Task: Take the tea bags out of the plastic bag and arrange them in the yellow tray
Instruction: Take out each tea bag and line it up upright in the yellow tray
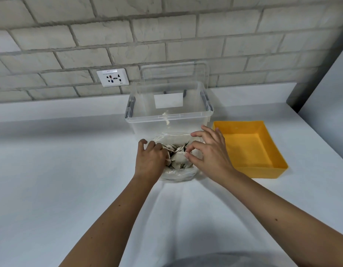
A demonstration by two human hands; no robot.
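A clear plastic bag [178, 175] lies on the white table in front of me, its mouth pulled open. Several pale tea bags [178, 158] show inside it. My left hand [150, 158] grips the bag's left edge with curled fingers. My right hand [209, 153] is at the bag's right side, thumb and forefinger pinching the plastic edge near the tea bags. The yellow tray [263, 170] sits just right of my right hand, with nothing in it.
A clear plastic storage box [166, 122] stands directly behind the bag, its lid [174, 74] leaning against the brick wall. A wall socket [112, 77] is at the back left. A grey wall edge rises at the far right.
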